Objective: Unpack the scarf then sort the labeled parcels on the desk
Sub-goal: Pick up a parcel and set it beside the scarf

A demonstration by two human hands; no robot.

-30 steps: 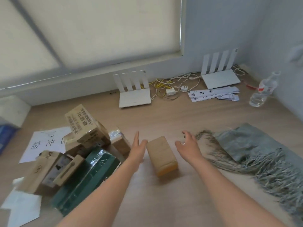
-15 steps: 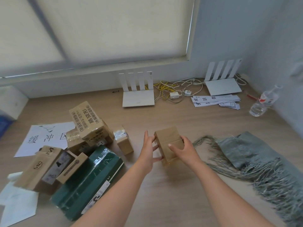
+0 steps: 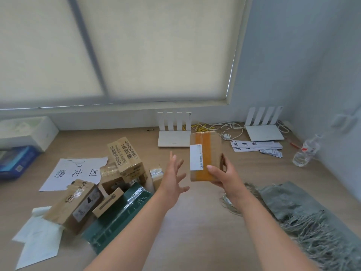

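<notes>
Scarf (image 3: 304, 210) is already out, lying by the desk's (image 3: 195, 231) right edge, so you're into sorting. Your right hand (image 3: 224, 178) grips the taped parcel (image 3: 205, 155) up off the desk, label facing you; left hand (image 3: 172, 179) is spread and empty. Read the label, then choose its pile.

Two white routers (image 3: 174, 136) (image 3: 264, 132) beyond the fingers, cable tangle (image 3: 216, 128) between; water bottle (image 3: 306, 151) far right; blue box (image 3: 16, 163), possibly a carton, far left.

the white sheet (image 3: 75, 173) at nine o'clock reads "缓冲区"; the tilted carton (image 3: 125, 156) reads "易变形"; paper strips (image 3: 254, 145) at two o'clock "密封条".
</notes>
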